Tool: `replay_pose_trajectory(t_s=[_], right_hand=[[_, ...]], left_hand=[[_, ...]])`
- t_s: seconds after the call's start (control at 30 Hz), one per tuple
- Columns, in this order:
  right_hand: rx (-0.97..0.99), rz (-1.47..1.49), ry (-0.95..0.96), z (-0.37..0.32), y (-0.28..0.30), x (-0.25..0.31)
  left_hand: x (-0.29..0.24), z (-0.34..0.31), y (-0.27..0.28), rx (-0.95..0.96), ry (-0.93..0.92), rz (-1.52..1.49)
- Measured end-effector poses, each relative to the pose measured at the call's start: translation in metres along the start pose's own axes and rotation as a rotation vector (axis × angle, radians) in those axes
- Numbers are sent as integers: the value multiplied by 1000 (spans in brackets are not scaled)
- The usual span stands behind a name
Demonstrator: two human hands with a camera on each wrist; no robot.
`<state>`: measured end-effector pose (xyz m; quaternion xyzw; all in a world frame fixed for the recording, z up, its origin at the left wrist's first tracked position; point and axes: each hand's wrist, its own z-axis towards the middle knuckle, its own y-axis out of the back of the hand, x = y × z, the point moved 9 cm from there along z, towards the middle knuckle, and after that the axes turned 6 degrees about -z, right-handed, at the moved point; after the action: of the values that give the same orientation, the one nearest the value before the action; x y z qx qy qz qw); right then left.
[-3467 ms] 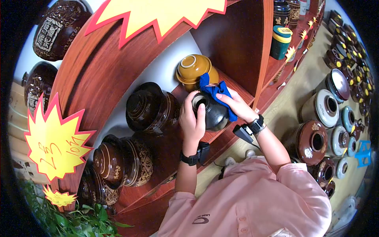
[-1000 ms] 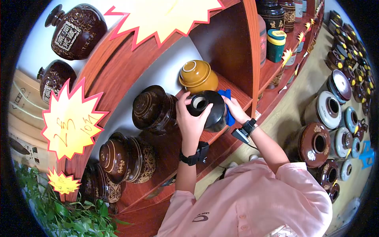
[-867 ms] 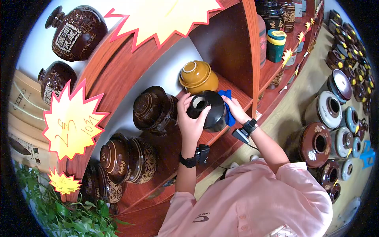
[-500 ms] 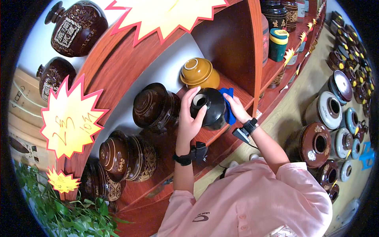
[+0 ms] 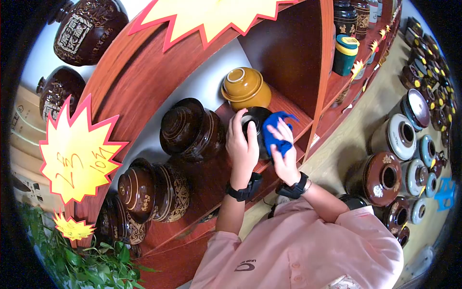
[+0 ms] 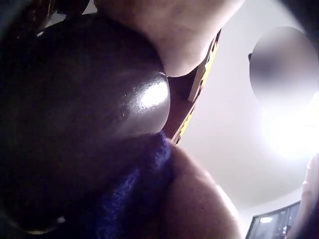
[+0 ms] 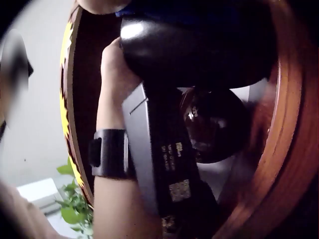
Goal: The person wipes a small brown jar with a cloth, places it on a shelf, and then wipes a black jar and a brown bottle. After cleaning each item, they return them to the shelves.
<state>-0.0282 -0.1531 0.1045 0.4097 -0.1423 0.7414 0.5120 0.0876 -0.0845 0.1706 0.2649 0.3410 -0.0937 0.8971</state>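
Observation:
A glossy black jar [image 5: 260,115] stands tilted between the hands over the red-brown shelf in the head view. Its neck is gripped by the left hand [image 5: 243,149], thumb at the mouth and fingers round the far side. A blue cloth [image 5: 278,132] lies against the jar's right side, held there by the right hand [image 5: 285,156] with bent fingers partly over it. The left wrist view shows the jar's dark side [image 6: 89,74] large, with the blue cloth [image 6: 122,199] below. In the right wrist view the jar [image 7: 199,50] spans the top.
A yellow-brown lidded pot [image 5: 246,89] sits just beyond the jar. Dark brown lidded jars [image 5: 190,130] line the shelf to the left. An upright divider [image 5: 323,62] rises at the right. Large price stars [image 5: 79,154] hang at the front, and many jars [image 5: 385,176] stand on the floor.
The right hand has turned and come round onto the jar's near right side, bringing more of the blue cloth into sight. The left hand and jar have shifted slightly right.

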Motion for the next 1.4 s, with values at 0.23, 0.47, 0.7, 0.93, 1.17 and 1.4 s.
replay_pose_trajectory(t_s=[0.23, 0.47, 0.7, 0.93, 1.17, 1.4], right_hand=[[164, -1, 2, 37, -2, 3], [423, 497, -221, 68, -24, -30], [396, 899, -763, 39, -51, -92], [229, 793, -657, 14, -48, -116], [115, 726, -686, 2, -43, -127], [112, 724, -723, 3, -39, -127]], left_hand=[[2, 3, 1, 39, 17, -79], [-3, 3, 2, 1, -13, -83], [-7, 2, 3, -37, -13, -38], [-9, 1, 2, -62, -32, 15], [-14, -2, 11, -168, -38, 106], [-11, 4, 16, -107, -71, 2]])
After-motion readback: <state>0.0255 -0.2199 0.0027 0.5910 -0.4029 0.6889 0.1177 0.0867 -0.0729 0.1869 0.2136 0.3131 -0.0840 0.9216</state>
